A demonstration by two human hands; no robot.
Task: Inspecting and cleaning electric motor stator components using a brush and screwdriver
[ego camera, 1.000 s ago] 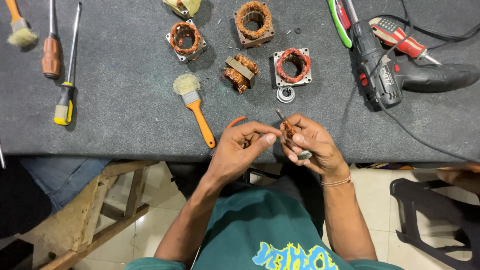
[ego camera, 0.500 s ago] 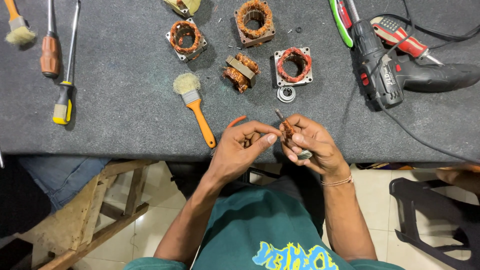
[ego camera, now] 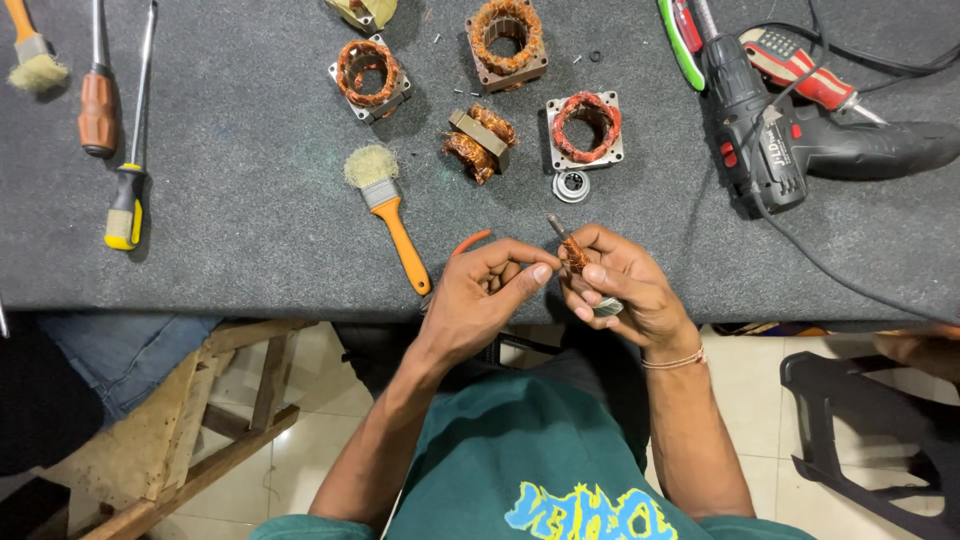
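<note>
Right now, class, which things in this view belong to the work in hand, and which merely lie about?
In hand:
right hand
left hand
small copper-wound rotor, gripped by the right hand

Lying about:
orange-handled brush
stator cores
bearing
screwdrivers
power drill

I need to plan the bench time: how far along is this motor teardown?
Done: four copper-wound stators lie stripped on the mat. In hand: left hand and right hand hold a small rotor. Left: bearing and stators not yet reassembled.
</note>
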